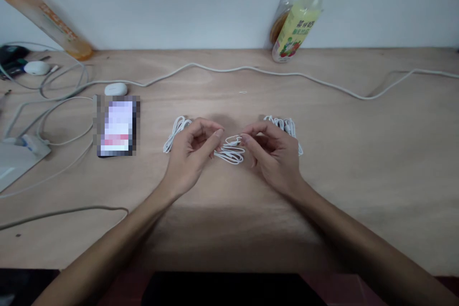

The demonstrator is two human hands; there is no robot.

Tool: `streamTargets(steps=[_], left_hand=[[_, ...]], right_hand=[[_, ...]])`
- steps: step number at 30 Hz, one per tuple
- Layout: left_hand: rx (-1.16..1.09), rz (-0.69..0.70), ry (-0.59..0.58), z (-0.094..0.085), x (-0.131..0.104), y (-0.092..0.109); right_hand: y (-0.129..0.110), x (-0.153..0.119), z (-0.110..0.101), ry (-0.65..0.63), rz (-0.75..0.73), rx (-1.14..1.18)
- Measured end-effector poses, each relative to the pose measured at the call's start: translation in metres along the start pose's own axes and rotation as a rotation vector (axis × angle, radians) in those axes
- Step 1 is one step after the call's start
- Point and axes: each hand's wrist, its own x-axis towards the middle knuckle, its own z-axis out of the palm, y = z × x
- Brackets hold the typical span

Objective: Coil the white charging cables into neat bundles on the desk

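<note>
A coiled white cable [230,154] lies between my two hands at the middle of the table. My left hand [195,146] is at its left side, thumb and forefinger pinched; what they hold, if anything, is too small to tell. From the right, my right hand [270,148] pinches a thin white loop [234,139] above the coil. A second white coil [176,131] is partly hidden behind my left hand. More coiled white cable [287,126] shows behind my right hand.
At the left lie a phone [118,126], a white case [115,89] and a power strip [21,160] with cords. A long white cable [247,68] crosses the back. Two bottles, one orange [53,21] and one yellow [297,26], lean on the wall. A small band [243,92] lies beyond my hands.
</note>
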Motion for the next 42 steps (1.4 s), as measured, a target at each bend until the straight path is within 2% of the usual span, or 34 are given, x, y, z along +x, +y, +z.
streamTargets(steps=[9, 16, 20, 27, 42], left_hand=[[0.090, 0.129, -0.021, 0.0014, -0.0057, -0.0010], [0.169, 0.227, 0.006, 0.0029, -0.0065, -0.0012], [0.186, 0.199, 0.054, 0.0020, -0.0057, -0.0009], [0.078, 0.021, 0.100, 0.0022, -0.0029, 0.0008], [0.065, 0.023, 0.093, 0.0037, -0.0026, 0.0010]], right_hand=[[0.0014, 0.0009, -0.0002, 0.014, -0.022, -0.040], [0.0007, 0.0012, -0.0008, 0.007, -0.023, -0.061], [0.0010, 0.0012, -0.0005, -0.004, -0.035, -0.075], [-0.0014, 0.0018, -0.0017, -0.045, -0.019, -0.036], [0.0005, 0.0044, -0.0014, -0.062, 0.018, 0.073]])
